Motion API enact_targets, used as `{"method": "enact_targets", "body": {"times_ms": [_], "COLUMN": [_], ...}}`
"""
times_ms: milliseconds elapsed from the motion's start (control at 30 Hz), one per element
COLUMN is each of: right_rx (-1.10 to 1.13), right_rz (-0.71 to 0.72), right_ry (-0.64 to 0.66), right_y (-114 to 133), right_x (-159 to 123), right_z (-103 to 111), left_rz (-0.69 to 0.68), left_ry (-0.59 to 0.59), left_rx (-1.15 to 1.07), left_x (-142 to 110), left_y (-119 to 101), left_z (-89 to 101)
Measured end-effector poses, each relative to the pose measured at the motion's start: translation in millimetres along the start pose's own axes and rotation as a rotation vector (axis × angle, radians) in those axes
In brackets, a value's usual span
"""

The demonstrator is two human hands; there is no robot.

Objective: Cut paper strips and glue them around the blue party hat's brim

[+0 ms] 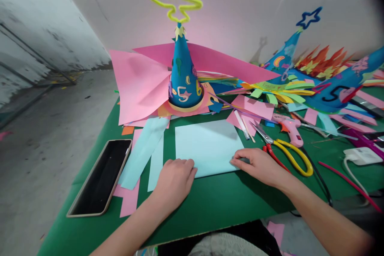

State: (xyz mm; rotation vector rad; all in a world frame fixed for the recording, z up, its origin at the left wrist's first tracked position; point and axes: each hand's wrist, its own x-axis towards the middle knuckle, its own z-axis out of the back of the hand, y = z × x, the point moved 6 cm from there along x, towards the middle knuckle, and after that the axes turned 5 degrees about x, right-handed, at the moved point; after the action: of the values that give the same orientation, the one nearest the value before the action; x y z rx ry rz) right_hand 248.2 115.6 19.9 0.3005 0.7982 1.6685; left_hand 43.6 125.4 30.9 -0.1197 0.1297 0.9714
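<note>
A light blue sheet of paper (207, 140) lies on the green table in front of me. My left hand (177, 178) rests at its near left corner, fingers curled closed on the edge. At the near right corner my right hand (253, 164) pinches the sheet between thumb and fingers. Along the near edge the paper looks slightly raised or folded. Just right of my right hand are scissors with yellow handles (295, 156) and a red-handled tool (274, 158). Light blue paper strips (144, 152) lie left of the sheet.
A blue cone hat (181, 72) with a yellow pipe-cleaner shape stands behind the sheet, beside pink paper (141, 84). A phone (100, 178) lies at the left table edge. To the right are a pink glue gun (292, 128), a white charger (363, 155) and more decorated hats (333, 92).
</note>
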Motion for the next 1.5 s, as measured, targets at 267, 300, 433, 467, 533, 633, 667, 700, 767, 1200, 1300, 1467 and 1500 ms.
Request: {"method": "enact_targets", "body": {"times_ms": [267,300,433,467,533,633,667,700,767,1200,1300,1467,1500], "right_rx": [0.016,0.019,0.029,0.033,0.043,0.062,0.066,0.068,0.065,-0.006,-0.022,-0.059,-0.068], "right_rz": [-0.013,-0.010,0.002,0.006,0.016,0.026,0.027,0.025,0.015,-0.012,-0.001,0.025,0.034], "right_ry": [0.019,0.021,0.021,0.018,0.003,-0.039,-0.052,-0.065,-0.085,-0.093,-0.116,-0.187,-0.205], "right_y": [-3,-3,-2,-2,-2,-2,-2,-3,-4,-6,-6,-3,-3], "right_x": [4,4,4,4,5,7,7,7,7,-1,-3,-6,-6], "right_z": [0,0,0,0,0,2,3,3,4,0,-1,-1,-1], "left_rz": [-0.255,-0.329,-0.370,-0.355,-0.326,-0.294,-0.290,-0.288,-0.287,-0.290,-0.299,-0.291,-0.291], "left_ry": [-0.360,-0.362,-0.212,-0.180,-0.126,-0.093,-0.092,-0.095,-0.098,-0.110,-0.101,-0.107,-0.114], "left_rx": [0.133,0.137,0.058,0.026,-0.022,-0.056,-0.060,-0.063,-0.063,-0.086,-0.092,-0.080,-0.073], "left_x": [-13,-15,-17,-17,-19,-20,-20,-20,-21,-22,-21,-18,-18], "left_y": [-36,-44,-62,-64,-66,-66,-66,-66,-65,-64,-64,-63,-63], "left_z": [0.9,-1.8,-15.7,-18.4,-23.8,-28.7,-29.3,-29.5,-29.7,-31.2,-29.8,-28.8,-28.4]}}
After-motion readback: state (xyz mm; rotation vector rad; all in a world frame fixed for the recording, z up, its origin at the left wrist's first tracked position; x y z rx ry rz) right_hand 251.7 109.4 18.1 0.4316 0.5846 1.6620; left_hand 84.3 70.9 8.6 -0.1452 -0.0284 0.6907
